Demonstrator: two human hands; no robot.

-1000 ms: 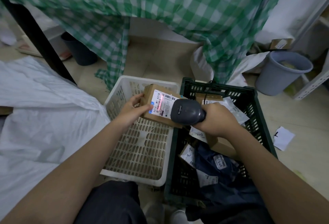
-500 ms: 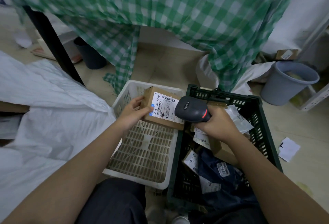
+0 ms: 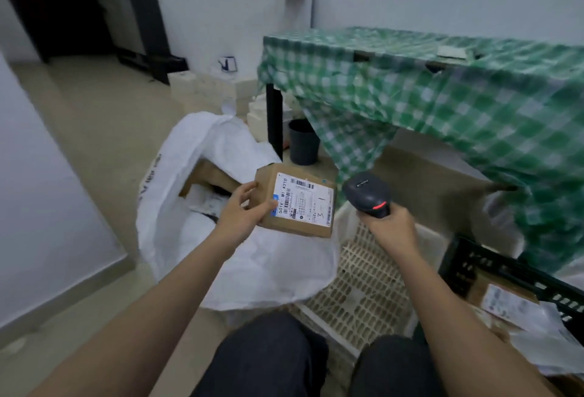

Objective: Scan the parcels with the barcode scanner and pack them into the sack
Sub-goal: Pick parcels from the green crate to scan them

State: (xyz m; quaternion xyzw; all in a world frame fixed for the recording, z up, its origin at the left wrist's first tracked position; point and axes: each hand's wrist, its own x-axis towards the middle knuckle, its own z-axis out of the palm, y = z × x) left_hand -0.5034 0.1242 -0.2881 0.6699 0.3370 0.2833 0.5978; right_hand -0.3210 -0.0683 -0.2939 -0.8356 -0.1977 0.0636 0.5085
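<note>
Head view: left hand (image 3: 243,210) pinches the cardboard box (image 3: 295,204) by its left edge, label up, above the near rim of the open white sack (image 3: 177,216), probably ready to drop in. Right hand (image 3: 390,229) wraps the scanner (image 3: 368,194) handle over the white basket (image 3: 363,286), beside the box. More parcels wait in the dark crate (image 3: 474,264).
</note>
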